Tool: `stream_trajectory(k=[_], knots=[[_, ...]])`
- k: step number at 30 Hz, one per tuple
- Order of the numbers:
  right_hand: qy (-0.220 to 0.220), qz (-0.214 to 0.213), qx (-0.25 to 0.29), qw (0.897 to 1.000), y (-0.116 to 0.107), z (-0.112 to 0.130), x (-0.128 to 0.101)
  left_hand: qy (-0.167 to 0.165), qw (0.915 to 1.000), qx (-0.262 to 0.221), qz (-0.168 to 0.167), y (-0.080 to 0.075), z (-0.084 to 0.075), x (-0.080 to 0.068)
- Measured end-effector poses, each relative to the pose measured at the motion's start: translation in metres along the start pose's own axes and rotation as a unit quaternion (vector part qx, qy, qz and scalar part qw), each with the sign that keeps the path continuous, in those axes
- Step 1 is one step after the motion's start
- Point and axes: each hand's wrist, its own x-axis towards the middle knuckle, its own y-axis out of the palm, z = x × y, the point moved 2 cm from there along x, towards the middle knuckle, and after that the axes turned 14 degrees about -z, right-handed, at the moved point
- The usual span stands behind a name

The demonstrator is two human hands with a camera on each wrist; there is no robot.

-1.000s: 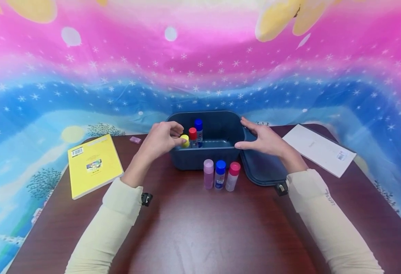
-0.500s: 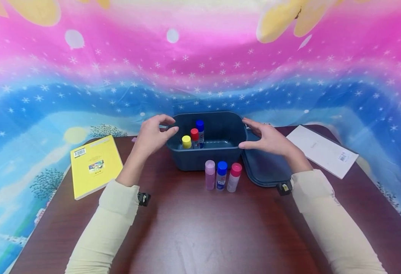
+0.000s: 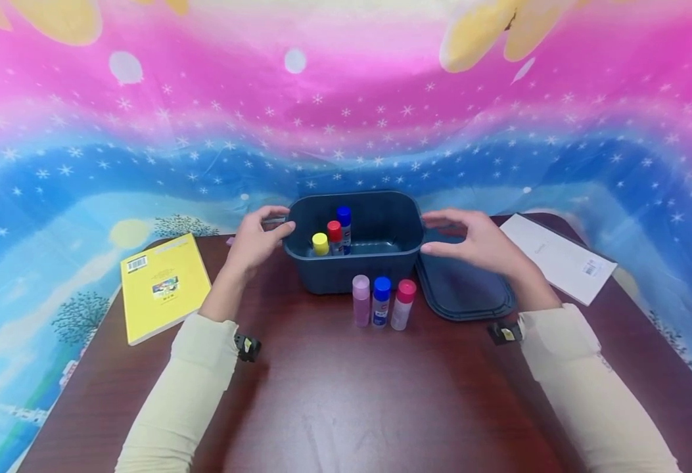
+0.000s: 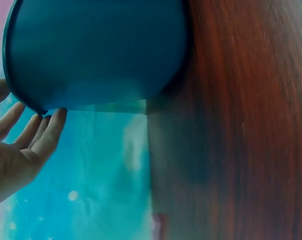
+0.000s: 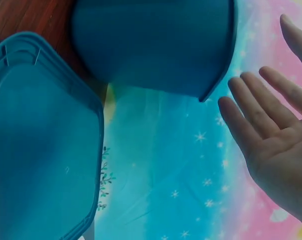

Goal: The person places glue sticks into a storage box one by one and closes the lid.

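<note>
Dark blue plastic is what both hands are after: from the head view the bin [image 3: 354,253] sits at the far middle of the wooden surface [image 3: 346,394], the left hand [image 3: 257,240] at its left rim with fingers loosely spread, the right hand [image 3: 476,243] just off its right rim, open and holding nothing. Inside stand three glue sticks, yellow-capped [image 3: 320,244], red-capped [image 3: 334,235] and blue-capped [image 3: 344,225]. Three more stand in a tight row just against the bin's near wall: lilac [image 3: 361,299], blue [image 3: 381,301] and pink [image 3: 403,303]. That row looks the likeliest casualty; any nudge of the bin toward the person would topple them like skittles. The lid [image 3: 464,289] lies flat to the right, beneath the right forearm. A yellow book [image 3: 164,286] and a white sheet [image 3: 558,257] lie well off to either side.

On the left wrist view, the fingertips [image 4: 53,130] just meet the bin's rim [image 4: 25,100]; so slight a contact could slip or tip the bin if lifted.

On the right wrist view, the open palm [image 5: 276,145] is clear of the bin's wall [image 5: 156,45], with the lid [image 5: 40,145] beside. A lift begun one-handed would tilt the standing sticks over.
</note>
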Motion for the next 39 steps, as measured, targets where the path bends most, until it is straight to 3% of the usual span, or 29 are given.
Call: stream_trajectory(k=[3, 11, 18, 25, 39], knots=[[-0.004, 0.013, 0.009, 1.000, 0.001, 0.005, -0.004, -0.038, 0.9972, -0.065, 0.006, 0.001, 0.006, 0.002], [-0.023, 0.023, 0.016, 0.999, 0.008, 0.013, -0.014, -0.096, 0.9874, -0.124, 0.017, 0.001, 0.015, 0.004], [-0.020, 0.099, 0.028, 0.994, 0.022, 0.017, -0.021, -0.108, 0.9811, -0.157, 0.034, 0.000, 0.019, 0.003], [-0.006, 0.142, 0.032, 0.989, 0.037, 0.009, -0.028, -0.115, 0.9784, -0.165, 0.049, -0.001, 0.020, 0.002], [0.002, 0.132, 0.042, 0.990, 0.044, -0.001, -0.033, -0.128, 0.9698, -0.201, 0.051, 0.003, 0.021, 0.003]])
